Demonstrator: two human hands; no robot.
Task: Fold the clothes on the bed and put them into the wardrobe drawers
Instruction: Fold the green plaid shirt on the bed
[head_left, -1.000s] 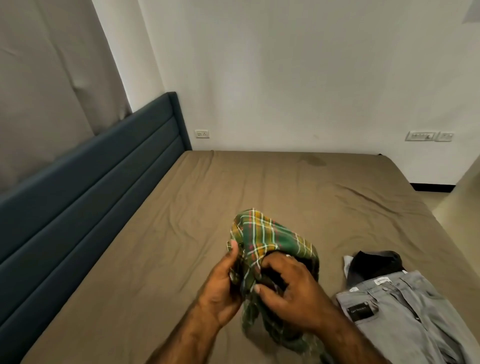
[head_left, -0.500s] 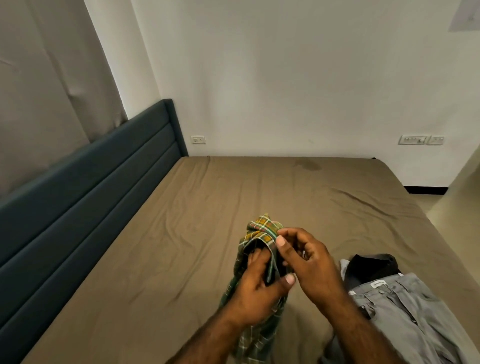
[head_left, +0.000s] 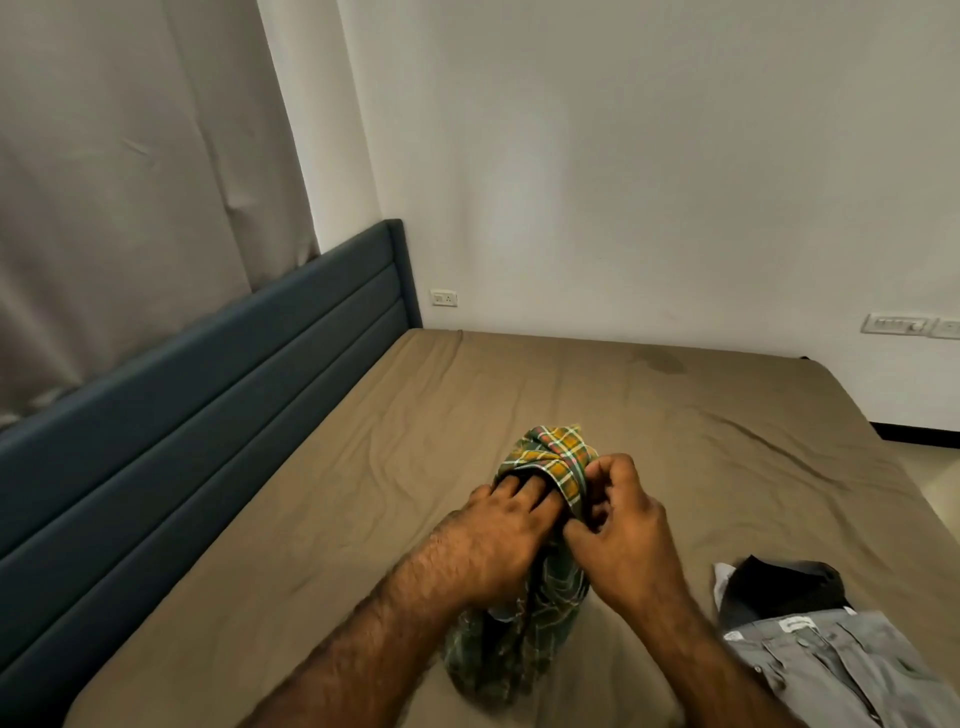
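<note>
A green and yellow plaid garment (head_left: 551, 460) hangs bunched above the brown bed sheet (head_left: 701, 441). My left hand (head_left: 501, 535) has its fingers pushed into an opening of the cloth, so the fingertips are hidden. My right hand (head_left: 626, 535) pinches the cloth's edge just to the right of that opening. The lower part of the garment droops between my forearms onto the bed. Grey trousers (head_left: 852, 670) lie at the lower right with a black garment (head_left: 779, 587) above them.
A dark blue padded headboard (head_left: 208, 395) runs along the left side of the bed, with a grey curtain (head_left: 130, 182) behind it. A white wall with sockets stands at the far end. Floor shows past the bed's right edge.
My left hand has slid deeper into the plaid garment's opening, and my right hand has moved down to pinch its edge. The head view has tilted upward.
</note>
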